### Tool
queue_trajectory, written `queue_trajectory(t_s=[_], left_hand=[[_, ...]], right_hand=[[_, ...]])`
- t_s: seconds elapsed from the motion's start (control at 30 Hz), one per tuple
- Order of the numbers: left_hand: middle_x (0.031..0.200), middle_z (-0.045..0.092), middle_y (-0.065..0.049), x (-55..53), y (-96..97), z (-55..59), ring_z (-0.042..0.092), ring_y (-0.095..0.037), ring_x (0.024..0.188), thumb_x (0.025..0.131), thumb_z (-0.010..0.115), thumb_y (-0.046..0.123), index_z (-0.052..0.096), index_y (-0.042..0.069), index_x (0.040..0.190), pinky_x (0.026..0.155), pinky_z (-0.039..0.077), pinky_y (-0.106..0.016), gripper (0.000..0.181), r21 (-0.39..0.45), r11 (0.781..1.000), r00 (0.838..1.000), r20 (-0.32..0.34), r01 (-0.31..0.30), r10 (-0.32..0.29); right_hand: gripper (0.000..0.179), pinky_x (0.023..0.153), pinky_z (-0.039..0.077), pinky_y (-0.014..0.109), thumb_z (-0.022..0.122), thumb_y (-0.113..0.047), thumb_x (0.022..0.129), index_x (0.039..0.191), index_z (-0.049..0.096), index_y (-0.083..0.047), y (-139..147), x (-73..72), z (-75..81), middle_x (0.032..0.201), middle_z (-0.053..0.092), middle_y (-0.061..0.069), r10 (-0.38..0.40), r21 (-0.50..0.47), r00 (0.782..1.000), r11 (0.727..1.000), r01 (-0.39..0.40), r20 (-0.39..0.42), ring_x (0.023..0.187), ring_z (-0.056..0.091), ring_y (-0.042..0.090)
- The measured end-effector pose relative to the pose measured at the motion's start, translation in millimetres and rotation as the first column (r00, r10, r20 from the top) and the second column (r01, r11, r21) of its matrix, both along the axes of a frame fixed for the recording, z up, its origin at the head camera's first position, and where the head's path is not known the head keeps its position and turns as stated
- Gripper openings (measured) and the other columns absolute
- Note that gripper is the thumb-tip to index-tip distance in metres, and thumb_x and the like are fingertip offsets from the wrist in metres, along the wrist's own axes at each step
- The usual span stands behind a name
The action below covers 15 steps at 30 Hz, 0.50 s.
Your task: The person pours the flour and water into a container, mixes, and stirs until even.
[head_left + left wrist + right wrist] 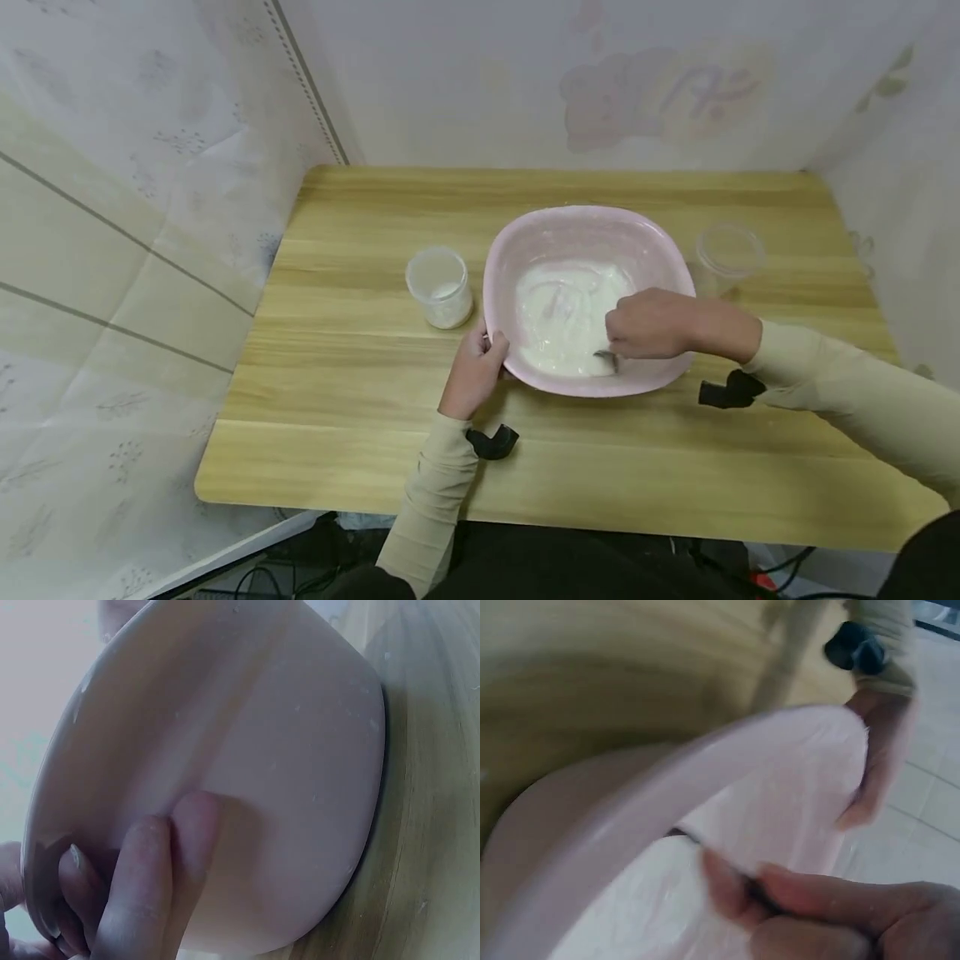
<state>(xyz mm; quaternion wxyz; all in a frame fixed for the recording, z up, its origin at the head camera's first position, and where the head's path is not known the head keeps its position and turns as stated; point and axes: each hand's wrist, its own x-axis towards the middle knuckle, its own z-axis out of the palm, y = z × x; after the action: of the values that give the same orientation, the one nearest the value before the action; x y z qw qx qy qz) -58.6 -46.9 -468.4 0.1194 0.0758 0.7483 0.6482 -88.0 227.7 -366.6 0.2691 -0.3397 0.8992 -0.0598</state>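
A pink plastic basin on the wooden table holds a wet white mixture spread over its bottom. My left hand grips its near-left rim, thumb on top; in the left wrist view the fingers lie against the outer wall. Over the basin's right side, my right hand holds a metal spoon by its handle, the spoon's head down in the mixture near the front wall. The right wrist view shows the dark spoon handle pinched between thumb and fingers.
Left of the basin stands a clear plastic cup with some white stuff in it. A second clear cup is at the basin's right, near the right forearm. Patterned walls enclose the table behind and at both sides.
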Motion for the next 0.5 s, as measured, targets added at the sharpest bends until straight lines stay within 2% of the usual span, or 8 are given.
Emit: queue_trajectory(t_s=[0.07,0.13,0.2,0.3,0.37,0.47,0.5], left_hand=[[0.084,0.072,-0.025,1.6,0.7,0.4,0.067,-0.01,0.064,0.105,0.04,0.015,0.055,-0.005,0.138,0.058,0.061,-0.027,0.041,0.004,1.0,1.0,0.007,-0.002,0.002],[0.089,0.073,-0.029,3.5,2.5,0.3,0.069,-0.011,0.068,0.105,0.04,0.015,0.053,-0.005,0.141,0.061,0.063,-0.028,0.043,0.02,1.0,1.0,0.023,0.008,-0.008],[0.096,0.073,-0.033,5.6,5.3,0.1,0.071,-0.012,0.071,0.105,0.039,0.015,0.051,-0.005,0.143,0.064,0.066,-0.03,0.045,0.034,0.999,0.999,0.042,0.018,-0.019],[0.103,0.072,-0.037,8.4,10.3,0.4,0.073,-0.012,0.076,0.105,0.039,0.015,0.05,-0.006,0.143,0.069,0.068,-0.034,0.045,0.054,0.998,0.998,0.061,0.021,-0.024],[0.103,0.071,-0.037,10.0,13.1,0.9,0.073,-0.013,0.075,0.105,0.04,0.015,0.05,-0.008,0.141,0.069,0.068,-0.035,0.044,0.053,0.998,0.998,0.062,0.028,-0.031],[0.103,0.07,-0.038,12.1,15.4,1.2,0.074,-0.014,0.076,0.105,0.039,0.015,0.05,-0.009,0.14,0.07,0.068,-0.037,0.044,0.061,0.997,0.996,0.068,0.052,-0.056],[0.104,0.07,-0.038,12.9,15.8,1.4,0.074,-0.015,0.077,0.106,0.039,0.015,0.049,-0.009,0.141,0.071,0.068,-0.037,0.044,0.065,0.996,0.995,0.071,0.061,-0.065]], right_hand=[[0.029,0.064,0.045,0.029,0.051,-0.02,0.105,0.092,0.075,-0.011,-13,-2.1,-6.2,0.089,0.074,0.001,-0.057,-0.082,0.993,0.994,0.066,0.107,0.066,0.045,0.011],[0.034,0.061,0.039,0.026,0.048,-0.018,0.107,0.097,0.079,-0.008,-23,-7.8,-14.7,0.101,0.079,0.005,-0.129,-0.148,0.971,0.976,0.16,0.199,0.061,0.036,0.009],[0.037,0.057,0.033,0.025,0.046,-0.018,0.108,0.101,0.08,-0.005,-30,-16.3,-22.4,0.104,0.079,0.01,-0.192,-0.193,0.951,0.951,0.242,0.242,0.056,0.026,0.009],[0.038,0.055,0.03,0.025,0.046,-0.018,0.107,0.103,0.08,-0.001,-31,-31.3,-26.5,0.087,0.072,0.008,-0.28,-0.233,0.935,0.915,0.328,0.219,0.053,0.022,0.008],[0.038,0.055,0.031,0.025,0.046,-0.019,0.106,0.105,0.08,-0.001,-24,-40.5,-23.0,0.07,0.057,0.004,-0.334,-0.228,0.924,0.9,0.372,0.188,0.052,0.023,0.008],[0.039,0.056,0.032,0.026,0.046,-0.019,0.104,0.105,0.081,-0.002,-3,-52.8,-12.9,0.063,0.043,-0.001,-0.375,-0.198,0.918,0.897,0.394,0.128,0.053,0.025,0.01],[0.04,0.058,0.032,0.027,0.045,-0.018,0.104,0.104,0.081,-0.001,5,-56.0,-8.9,0.065,0.047,0.0,-0.377,-0.185,0.92,0.902,0.391,0.106,0.055,0.027,0.011]])
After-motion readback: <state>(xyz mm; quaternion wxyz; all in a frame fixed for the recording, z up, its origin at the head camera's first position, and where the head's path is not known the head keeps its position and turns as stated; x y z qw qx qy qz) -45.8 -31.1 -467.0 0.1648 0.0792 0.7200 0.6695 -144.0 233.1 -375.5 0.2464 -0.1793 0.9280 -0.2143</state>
